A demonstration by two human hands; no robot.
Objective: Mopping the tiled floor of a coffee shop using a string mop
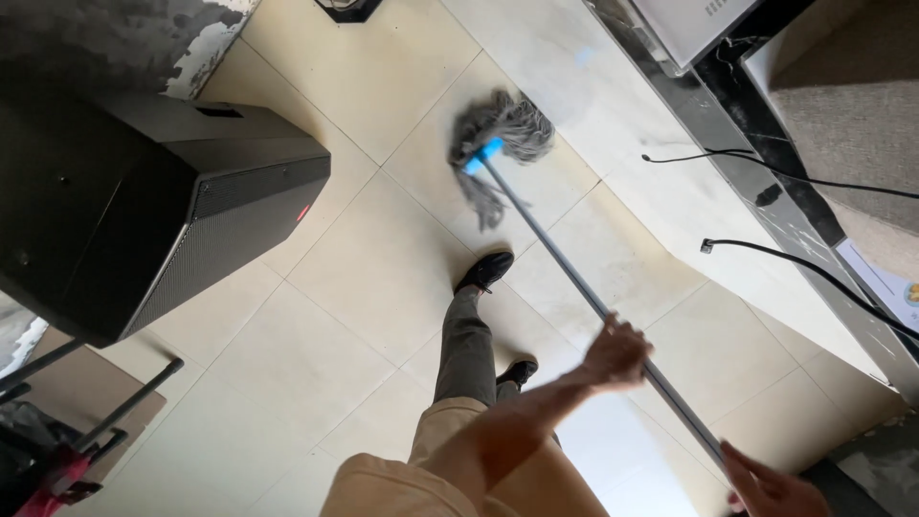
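Observation:
A mop with a grey string head (pixel 507 129) and a blue clamp (pixel 482 155) rests on the cream tiled floor (pixel 364 278). Its grey metal handle (pixel 560 254) slants down to the lower right. My left hand (pixel 617 352) grips the handle about midway, the arm reaching across my body. Near the bottom right edge, my right hand (pixel 766 483) holds the handle's upper end and is partly cut off by the frame. My legs in grey trousers and black shoes (pixel 485 271) stand just left of the handle.
A large black loudspeaker (pixel 163 211) lies at the left. A black marble ledge (pixel 766 182) runs along the right with two black cables (pixel 766 249) hanging over it. A red and black metal stand (pixel 57 460) sits at the lower left.

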